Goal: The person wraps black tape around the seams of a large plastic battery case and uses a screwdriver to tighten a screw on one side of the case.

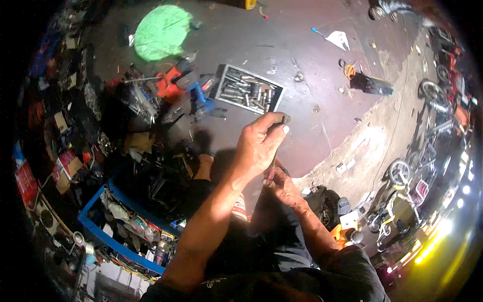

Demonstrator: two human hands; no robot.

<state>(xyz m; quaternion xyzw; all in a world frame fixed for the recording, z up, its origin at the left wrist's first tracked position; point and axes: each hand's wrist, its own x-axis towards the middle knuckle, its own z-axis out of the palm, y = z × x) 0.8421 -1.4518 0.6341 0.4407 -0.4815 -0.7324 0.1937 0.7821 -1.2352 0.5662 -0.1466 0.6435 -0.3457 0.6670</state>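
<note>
My left hand [259,146] is raised in front of me, thumb and fingers pinched on a small dark metal piece [286,119] that looks like a socket. Lower and to the right, my right hand [283,189] is closed in front of my dark trousers. A bit of red shows at its fingertips, and the left wrist partly covers what it grips. Just beyond the left hand, a grey metal tray [217,90] full of loose silvery sockets [246,90] sits on the floor.
Left of the tray lie an orange tool [168,83] and a blue tool [201,100]. Farther off is a round green disc [163,32]. A blue-framed cart [121,246] full of parts stands at lower left. Bicycles [400,172] line the right, near a dark box [371,84].
</note>
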